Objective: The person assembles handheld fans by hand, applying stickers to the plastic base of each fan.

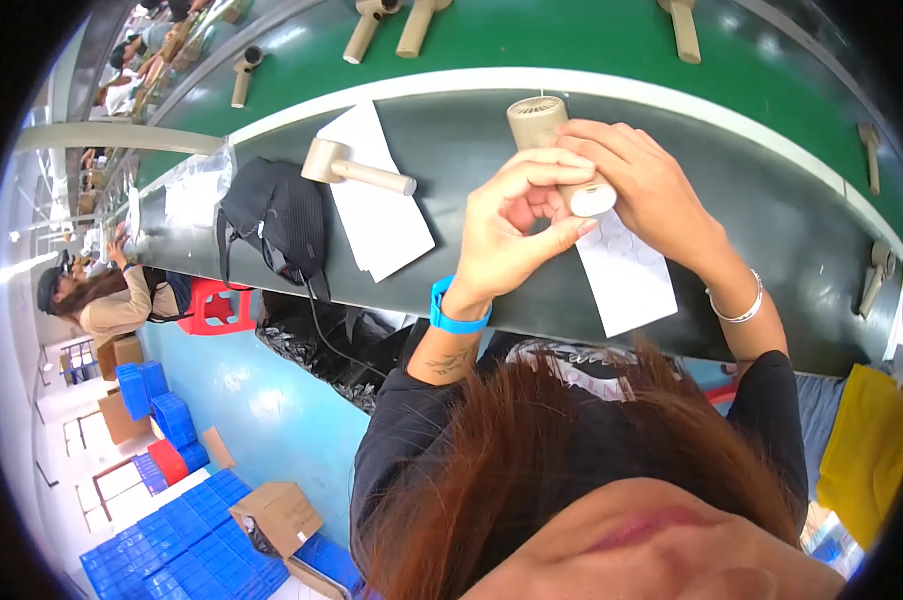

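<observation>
Green belt (531, 40) runs along the far edge of the dark counter (781, 235); black bag (279, 215) sits toward the counter's left end. White sheet (386, 235) lies right of the bag, a spare dryer (373, 177) across it; second sheet (626, 285) reaches toward the near edge, partly beneath the hands. Left hand (501, 215) is narrow, thumb and fingers curled at the handle end of the held dryer (537, 122); right hand (654, 180) cups the handle from the other side. Held dryer is above the counter, grilled head toward the far edge, white end (593, 200) toward the near edge. Step in hand, as judged: finger work at that end. Next move seems to call for a steady right-hand hold, leaving the left fingers free. Unclear: mid-handle and right thumb are covered; sheet markings are too faint; some belt dryers are cut off above.
</observation>
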Demonstrator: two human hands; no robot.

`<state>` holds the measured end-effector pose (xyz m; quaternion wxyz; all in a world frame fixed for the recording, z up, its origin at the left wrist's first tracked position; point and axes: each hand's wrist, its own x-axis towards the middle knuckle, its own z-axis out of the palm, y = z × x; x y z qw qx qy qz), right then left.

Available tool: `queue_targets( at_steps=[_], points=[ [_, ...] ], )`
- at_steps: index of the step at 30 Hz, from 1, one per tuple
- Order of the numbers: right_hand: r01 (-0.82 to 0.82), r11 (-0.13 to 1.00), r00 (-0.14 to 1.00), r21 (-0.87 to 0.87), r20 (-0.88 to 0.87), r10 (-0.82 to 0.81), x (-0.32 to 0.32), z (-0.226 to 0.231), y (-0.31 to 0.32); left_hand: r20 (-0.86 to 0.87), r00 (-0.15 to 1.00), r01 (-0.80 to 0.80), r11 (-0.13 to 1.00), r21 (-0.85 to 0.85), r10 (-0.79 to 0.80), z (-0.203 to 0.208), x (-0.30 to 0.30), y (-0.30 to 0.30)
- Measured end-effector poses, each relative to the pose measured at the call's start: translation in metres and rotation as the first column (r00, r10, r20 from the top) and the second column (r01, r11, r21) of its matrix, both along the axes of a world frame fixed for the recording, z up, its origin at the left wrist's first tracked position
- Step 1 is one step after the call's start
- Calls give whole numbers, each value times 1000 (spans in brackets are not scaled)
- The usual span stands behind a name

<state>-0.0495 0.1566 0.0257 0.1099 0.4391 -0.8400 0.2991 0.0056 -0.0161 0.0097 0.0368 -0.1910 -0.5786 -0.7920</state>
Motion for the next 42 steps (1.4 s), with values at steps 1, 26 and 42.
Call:
queue_targets(
  at_steps=[1, 26, 42],
  points=[
    [-28, 998, 995, -62, 92, 34, -9, 3, -1, -44, 999, 5, 998, -58, -8, 2, -3, -4],
    [143, 986, 984, 88, -117, -132, -85, -49, 27, -777, 611, -790, 69, -609, 151, 6, -227, -162],
    [508, 862, 805, 0, 356, -474, 48, -74, 56, -116, 986, -140, 964, -226, 116, 43, -45, 12]
  ],
)
